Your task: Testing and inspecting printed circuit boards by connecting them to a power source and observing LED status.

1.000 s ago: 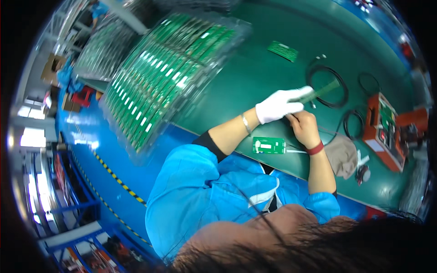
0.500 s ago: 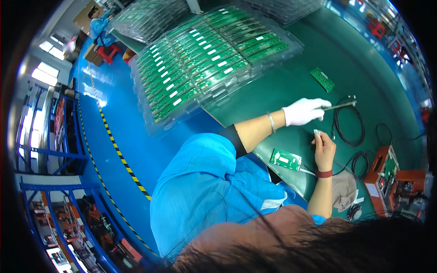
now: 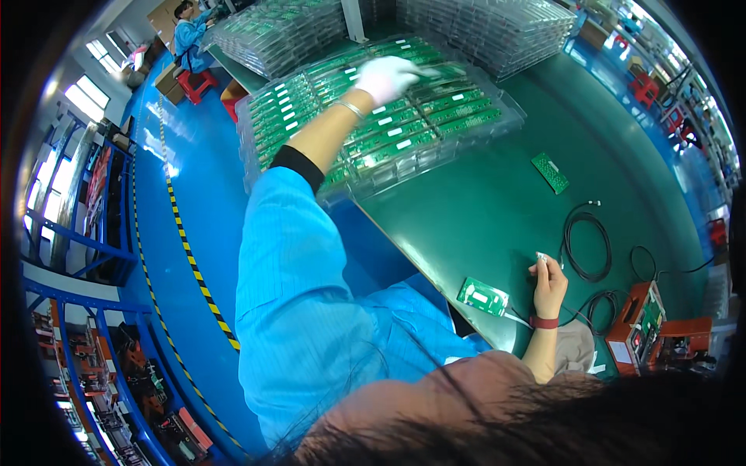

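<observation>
My left hand [image 3: 386, 80], in a white glove, is stretched over a clear plastic tray [image 3: 509, 116] filled with rows of narrow green circuit boards. Its fingertips are smeared by motion around a green circuit board [image 3: 449, 74], which blends into the rows beneath. Low at the right, my bare right hand [image 3: 550, 281] pinches a small white connector [image 3: 542, 255] between thumb and fingers. Beside that wrist, at the table's near edge, lies a green-and-white board [image 3: 482, 297] with a white cable [image 3: 518, 319] running from it toward my right forearm.
A single green board [image 3: 550, 172] lies on the green table [image 3: 466, 202]. Black cable coils [image 3: 588, 247] and an orange device [image 3: 637, 330] are at the right. Stacked trays [image 3: 497, 35] stand behind. A person in blue [image 3: 189, 35] sits far left.
My left hand has swung from the cable coil, away and leftward over the tray, carrying a board. My right hand still pinches the connector. The view has shifted slightly.
</observation>
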`<action>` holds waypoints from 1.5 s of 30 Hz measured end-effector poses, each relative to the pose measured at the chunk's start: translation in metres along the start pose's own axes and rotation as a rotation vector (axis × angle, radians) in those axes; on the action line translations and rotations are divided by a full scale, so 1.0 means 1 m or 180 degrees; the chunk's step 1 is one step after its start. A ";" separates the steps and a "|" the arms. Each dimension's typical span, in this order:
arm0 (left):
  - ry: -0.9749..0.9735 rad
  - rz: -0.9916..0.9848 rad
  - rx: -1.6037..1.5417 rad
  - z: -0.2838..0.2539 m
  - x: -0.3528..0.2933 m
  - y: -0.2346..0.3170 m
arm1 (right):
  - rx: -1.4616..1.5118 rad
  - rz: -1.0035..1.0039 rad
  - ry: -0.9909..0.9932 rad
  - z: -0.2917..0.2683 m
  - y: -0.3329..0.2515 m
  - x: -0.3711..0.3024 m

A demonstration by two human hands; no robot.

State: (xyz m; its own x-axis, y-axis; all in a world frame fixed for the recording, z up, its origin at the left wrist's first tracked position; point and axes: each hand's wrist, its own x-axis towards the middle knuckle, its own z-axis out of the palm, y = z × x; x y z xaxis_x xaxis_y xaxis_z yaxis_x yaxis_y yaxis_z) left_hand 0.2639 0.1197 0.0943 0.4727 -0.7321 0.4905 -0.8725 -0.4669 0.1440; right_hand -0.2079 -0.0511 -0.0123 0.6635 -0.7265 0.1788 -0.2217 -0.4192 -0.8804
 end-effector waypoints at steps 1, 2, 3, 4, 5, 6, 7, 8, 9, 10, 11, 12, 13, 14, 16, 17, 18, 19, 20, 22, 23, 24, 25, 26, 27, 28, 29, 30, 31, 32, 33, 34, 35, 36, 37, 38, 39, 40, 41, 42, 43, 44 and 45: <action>-0.0027 -0.0490 -0.0012 -0.002 0.003 -0.034 | 0.0071 0.0077 0.0026 0.000 0.002 0.000; 0.0038 -0.0872 0.0003 -0.007 0.001 -0.070 | 0.0149 0.0133 0.0029 0.001 0.004 0.001; 0.0045 -0.1223 0.0162 -0.011 -0.002 -0.106 | 0.0224 0.0190 0.0029 0.001 0.006 0.001; -0.0059 -0.1546 0.0421 -0.011 -0.005 -0.137 | 0.0281 0.0264 0.0041 0.001 0.006 0.001; -0.0049 -0.1514 0.0396 -0.014 -0.007 -0.155 | 0.0268 0.0262 0.0081 0.001 0.007 0.001; -0.0166 -0.1623 0.0572 -0.016 -0.010 -0.169 | 0.0279 0.0297 0.0096 0.000 0.007 0.001; -0.0281 -0.1738 0.0748 -0.016 -0.012 -0.180 | 0.0288 0.0327 0.0105 0.001 0.008 0.001; -0.0270 -0.1719 0.0786 -0.017 -0.014 -0.186 | 0.0303 0.0354 0.0096 0.001 0.008 0.001; -0.0262 -0.1703 0.0824 -0.016 -0.016 -0.192 | 0.0315 0.0382 0.0085 0.002 0.009 0.001; -0.0238 -0.1576 0.0973 -0.011 -0.014 -0.198 | 0.0300 0.0382 0.0102 0.002 0.009 0.001; -0.0215 -0.1449 0.1122 -0.006 -0.012 -0.200 | 0.0303 0.0420 0.0118 0.002 0.010 0.001; -0.0216 -0.1442 0.1101 -0.001 -0.008 -0.201 | 0.0305 0.0459 0.0133 0.002 0.010 0.000; -0.0265 -0.1396 0.1191 0.002 -0.005 -0.201 | 0.0307 0.0501 0.0146 0.003 0.011 0.000; -0.0316 -0.1349 0.1281 0.007 0.000 -0.201 | 0.0309 0.0546 0.0160 0.003 0.011 0.001; -0.0413 -0.1498 0.1163 0.018 0.005 -0.205 | 0.0313 0.0551 0.0192 0.005 0.011 0.002; -0.0428 -0.1490 0.1152 0.023 0.007 -0.205 | 0.0329 0.0549 0.0218 0.006 0.011 0.002; -0.0631 -0.1703 0.1056 0.026 0.009 -0.205 | 0.0347 0.0549 0.0243 0.006 0.010 0.002; -0.0837 -0.1913 0.0962 0.028 0.011 -0.203 | 0.0365 0.0552 0.0267 0.006 0.010 0.003; -0.0921 -0.1959 0.1014 0.025 0.012 -0.204 | 0.0357 0.0566 0.0243 0.006 0.010 0.004; -0.1026 -0.2012 0.1079 0.022 0.017 -0.209 | 0.0376 0.0588 0.0240 0.005 0.009 0.005; -0.1124 -0.1930 0.1066 0.023 0.023 -0.213 | 0.0394 0.0599 0.0241 0.005 0.009 0.005; -0.1220 -0.1849 0.1053 0.022 0.025 -0.215 | 0.0413 0.0608 0.0241 0.005 0.010 0.005; -0.1220 -0.1888 0.1086 0.023 0.027 -0.211 | 0.0416 0.0613 0.0219 0.004 0.010 0.006; -0.1217 -0.1927 0.1119 0.025 0.028 -0.207 | 0.0398 0.0624 0.0188 0.003 0.011 0.006; -0.1222 -0.1946 0.1126 0.028 0.027 -0.211 | 0.0381 0.0632 0.0158 0.002 0.012 0.006; -0.1254 -0.1930 0.1084 0.033 0.026 -0.218 | 0.0362 0.0638 0.0131 0.001 0.013 0.006; -0.1285 -0.1914 0.1038 0.035 0.024 -0.223 | 0.0341 0.0643 0.0105 0.001 0.013 0.006; -0.1326 -0.1828 0.1063 0.033 0.025 -0.224 | 0.0344 0.0645 0.0109 0.000 0.014 0.006; -0.1368 -0.1741 0.1085 0.029 0.027 -0.224 | 0.0377 0.0653 0.0127 0.000 0.014 0.006; -0.1368 -0.1730 0.1082 0.028 0.032 -0.222 | 0.0409 0.0663 0.0148 0.001 0.014 0.005; -0.1419 -0.1686 0.1153 0.026 0.037 -0.219 | 0.0440 0.0675 0.0176 0.001 0.014 0.004; -0.1469 -0.1635 0.1222 0.025 0.042 -0.215 | 0.0470 0.0688 0.0211 0.001 0.014 0.003; -0.1246 -0.1617 0.1172 0.023 0.047 -0.210 | 0.0471 0.0688 0.0248 0.002 0.014 0.003; -0.1021 -0.1587 0.1113 0.023 0.052 -0.205 | 0.0480 0.0679 0.0231 0.002 0.013 0.003; -0.0990 -0.1553 0.1116 0.024 0.051 -0.210 | 0.0503 0.0651 0.0202 0.003 0.014 0.003; -0.0847 -0.1617 0.1123 0.032 0.050 -0.223 | 0.0516 0.0635 0.0209 0.003 0.013 0.001; -0.0698 -0.1670 0.1120 0.036 0.049 -0.237 | 0.0527 0.0618 0.0229 0.003 0.012 -0.001; -0.0950 -0.1806 0.1337 0.039 0.049 -0.241 | 0.0484 0.0648 0.0175 0.005 0.011 0.001; -0.0893 -0.1644 0.1239 0.046 0.062 -0.224 | 0.0429 0.0740 0.0264 0.003 0.011 0.002; -0.1067 -0.1614 0.1106 0.046 0.076 -0.206 | 0.0409 0.0813 0.0583 0.002 0.010 0.003; -0.1148 -0.1641 0.1424 0.032 0.053 -0.276 | 0.0622 0.0769 0.0282 0.002 0.007 0.007; -0.1067 -0.1583 0.1314 0.059 0.066 -0.261 | 0.0612 0.0833 0.0280 0.007 0.004 0.005; -0.0812 -0.1353 0.1253 0.092 0.076 -0.248 | 0.0583 0.0876 0.0417 0.009 0.006 0.006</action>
State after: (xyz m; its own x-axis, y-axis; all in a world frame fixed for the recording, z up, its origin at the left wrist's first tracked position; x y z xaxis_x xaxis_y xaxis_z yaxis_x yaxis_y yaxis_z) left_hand 0.5273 0.1343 0.0166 0.8250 -0.5150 0.2327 -0.5141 -0.8549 -0.0695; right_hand -0.1991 -0.0528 -0.0202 0.4967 -0.8673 -0.0317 -0.2398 -0.1020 -0.9655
